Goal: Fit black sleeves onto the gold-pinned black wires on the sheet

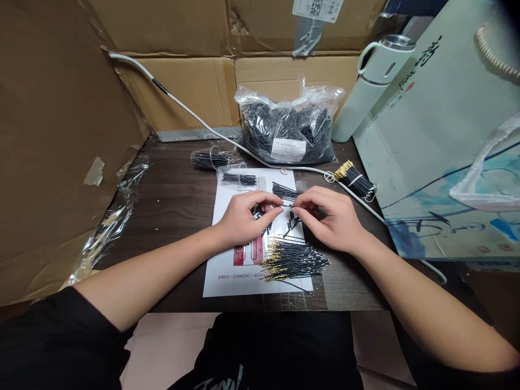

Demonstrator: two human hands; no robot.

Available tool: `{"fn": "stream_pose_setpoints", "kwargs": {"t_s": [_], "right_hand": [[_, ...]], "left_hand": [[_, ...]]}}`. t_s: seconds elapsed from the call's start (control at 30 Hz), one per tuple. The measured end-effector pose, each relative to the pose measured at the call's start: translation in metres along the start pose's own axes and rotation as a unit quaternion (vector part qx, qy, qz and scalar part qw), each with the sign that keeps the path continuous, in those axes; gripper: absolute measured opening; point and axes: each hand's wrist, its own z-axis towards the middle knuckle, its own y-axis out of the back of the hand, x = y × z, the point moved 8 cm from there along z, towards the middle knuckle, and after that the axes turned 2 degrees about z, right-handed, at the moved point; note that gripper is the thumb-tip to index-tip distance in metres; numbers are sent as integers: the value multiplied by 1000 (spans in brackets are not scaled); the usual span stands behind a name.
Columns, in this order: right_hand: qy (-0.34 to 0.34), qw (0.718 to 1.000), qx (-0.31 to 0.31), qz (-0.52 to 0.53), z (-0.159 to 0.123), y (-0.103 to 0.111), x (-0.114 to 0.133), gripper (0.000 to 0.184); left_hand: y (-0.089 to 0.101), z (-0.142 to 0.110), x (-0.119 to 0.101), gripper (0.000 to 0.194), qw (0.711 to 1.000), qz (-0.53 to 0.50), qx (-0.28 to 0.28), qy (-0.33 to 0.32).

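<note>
My left hand (254,215) and my right hand (327,218) meet over the printed sheet (223,271), each pinching a short black wire (286,205) between thumb and forefinger. The fingertips hide most of this wire. Under and between the hands lie short black tube pieces (289,226). Nearer me rests a pile of black wires with gold-coloured ends (292,260). Behind my fingers is a stack of black wires (284,190), partly covered by my right hand.
At the back sits a clear bag of black pieces (288,132). Tied bundles of black wire (213,160) lie left, and a gold-tipped bundle (354,179) right. A white cable (195,116) crosses behind. A pale bottle (368,86), a paper bag (430,162) and cardboard walls (49,135) surround the table.
</note>
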Motion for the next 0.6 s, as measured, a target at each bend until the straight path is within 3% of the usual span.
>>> {"fn": "stream_pose_setpoints", "kwargs": {"t_s": [0.6], "right_hand": [[-16, 999, 36, 1, 0, -7, -3, 9]], "left_hand": [[2, -1, -6, 9, 1000, 5, -1, -28]]}}
